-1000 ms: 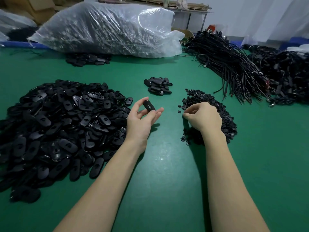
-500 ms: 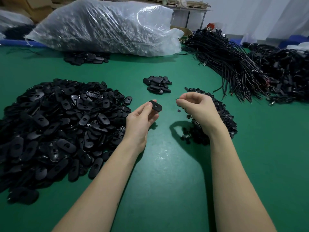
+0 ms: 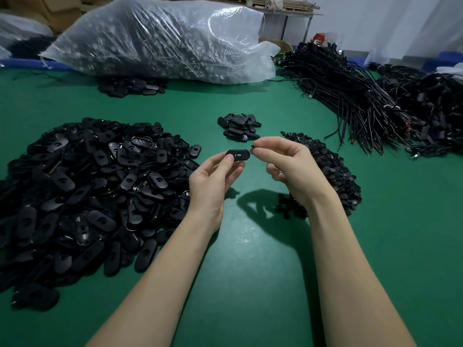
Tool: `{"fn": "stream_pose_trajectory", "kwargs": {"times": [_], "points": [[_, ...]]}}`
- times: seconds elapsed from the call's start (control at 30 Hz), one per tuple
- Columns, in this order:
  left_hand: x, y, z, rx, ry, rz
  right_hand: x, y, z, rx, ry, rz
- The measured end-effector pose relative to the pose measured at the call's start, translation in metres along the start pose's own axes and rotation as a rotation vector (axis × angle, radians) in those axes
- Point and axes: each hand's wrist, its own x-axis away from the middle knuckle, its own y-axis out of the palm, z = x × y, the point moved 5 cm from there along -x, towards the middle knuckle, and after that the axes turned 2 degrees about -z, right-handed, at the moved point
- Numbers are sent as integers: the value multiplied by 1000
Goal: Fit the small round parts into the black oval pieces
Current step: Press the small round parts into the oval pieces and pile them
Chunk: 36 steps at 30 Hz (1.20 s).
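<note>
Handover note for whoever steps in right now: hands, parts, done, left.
Left hand pinches one black oval piece above the green table.
Right hand pinches a small round part beside the oval's end, not yet fitted.
Big oval pile at left, round-part pile at right, small pile behind the hands.
Left: press this part in, then repeat.

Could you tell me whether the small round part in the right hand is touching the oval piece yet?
Cannot tell: in the head view the round part sits right at the oval piece's end; no plain gap or contact shows.
</note>
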Motion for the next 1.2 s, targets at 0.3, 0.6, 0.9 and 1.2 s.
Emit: {"fn": "stream_pose_trajectory", "kwargs": {"times": [0.3,0.6,0.9,1.2], "points": [[0,0,0,-13,9,9,-2,-3,4,56,19,34],[0,0,0,-5,4,9,-3,-1,5,66,33,36],[1,1,1,-3,18,-1,-2,2,1,126,29,73],[-2,1,-2,-42,34,-25,-5,10,-8,230,-41,155]]}}
